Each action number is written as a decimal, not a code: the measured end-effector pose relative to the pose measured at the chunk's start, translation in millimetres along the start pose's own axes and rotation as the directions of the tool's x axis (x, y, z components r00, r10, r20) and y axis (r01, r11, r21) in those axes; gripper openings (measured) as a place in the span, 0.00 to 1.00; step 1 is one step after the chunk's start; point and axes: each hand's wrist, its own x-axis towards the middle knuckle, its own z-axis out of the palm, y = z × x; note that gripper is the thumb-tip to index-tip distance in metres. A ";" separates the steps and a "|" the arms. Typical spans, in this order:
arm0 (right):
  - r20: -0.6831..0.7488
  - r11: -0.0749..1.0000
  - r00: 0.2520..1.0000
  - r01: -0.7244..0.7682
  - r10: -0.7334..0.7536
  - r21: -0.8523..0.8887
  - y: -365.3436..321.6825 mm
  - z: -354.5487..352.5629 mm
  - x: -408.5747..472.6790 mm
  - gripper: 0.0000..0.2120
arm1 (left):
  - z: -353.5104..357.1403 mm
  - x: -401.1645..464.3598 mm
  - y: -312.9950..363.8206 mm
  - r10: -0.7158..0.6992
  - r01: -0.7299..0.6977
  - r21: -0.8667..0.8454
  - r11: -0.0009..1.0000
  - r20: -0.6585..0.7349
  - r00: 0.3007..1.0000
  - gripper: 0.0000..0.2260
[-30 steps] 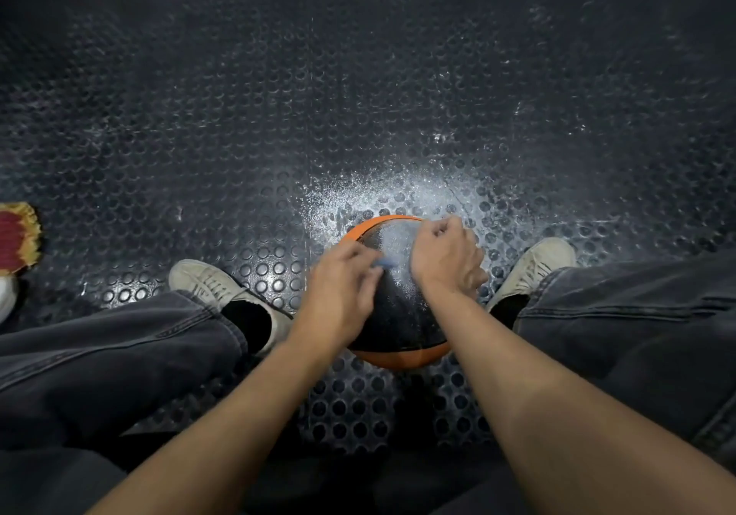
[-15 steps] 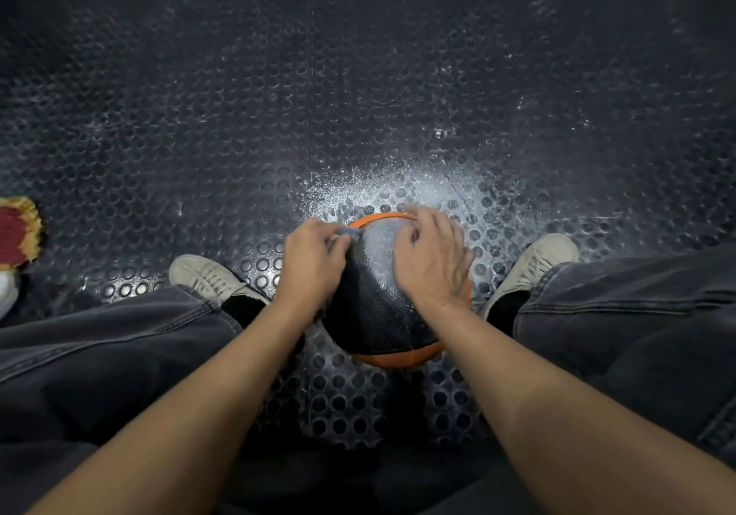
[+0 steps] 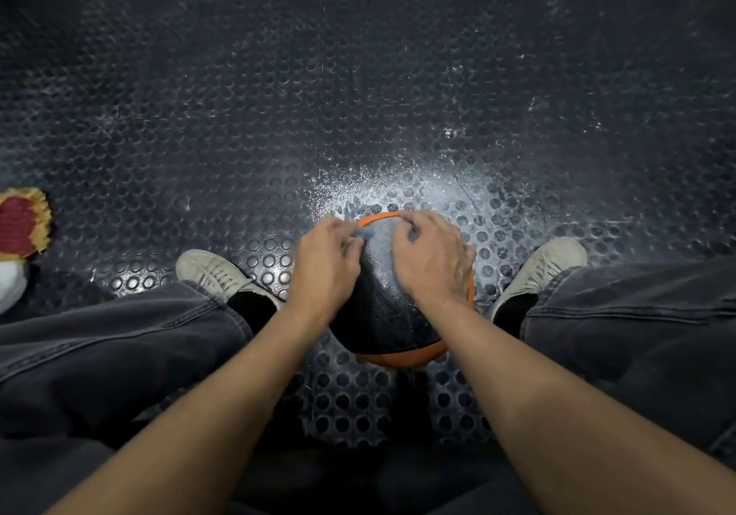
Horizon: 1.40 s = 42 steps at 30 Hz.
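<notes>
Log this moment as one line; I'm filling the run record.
ball: on floor between shoes | left hand: pinches small blue piece on ball | right hand: holds ball top | floor: white dust

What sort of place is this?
Likely a gym or workshop, can't tell which: black studded rubber floor, white dust strewn on it, and a black-and-orange ball resting there.

Legend: I can read no lettering, brand, number or sign on the ball (image 3: 388, 307), my shoes (image 3: 211, 271) or the studded floor (image 3: 358, 96).
</notes>
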 end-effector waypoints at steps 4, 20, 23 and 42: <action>-0.001 0.998 1.000 -0.012 0.012 0.056 2.1 -3.8 8.6 0.18 | -1.2 -42.7 7.2 0.200 -0.199 -0.018 0.980 0.048 0.979 0.09; -0.054 0.988 0.998 -0.018 0.026 0.156 14.6 -6.5 9.3 0.15 | 1.3 7.0 17.0 -0.015 0.016 -0.041 0.999 0.021 1.000 0.08; -0.080 0.989 0.993 -0.075 0.086 0.127 13.9 -2.6 5.5 0.13 | 0.4 21.0 24.1 -0.072 0.072 -0.012 0.997 0.032 0.997 0.08; -0.036 0.992 0.999 -0.023 0.027 0.124 13.2 -2.1 7.0 0.14 | -54.6 21.1 1.9 -0.255 0.236 0.164 0.958 0.105 0.961 0.25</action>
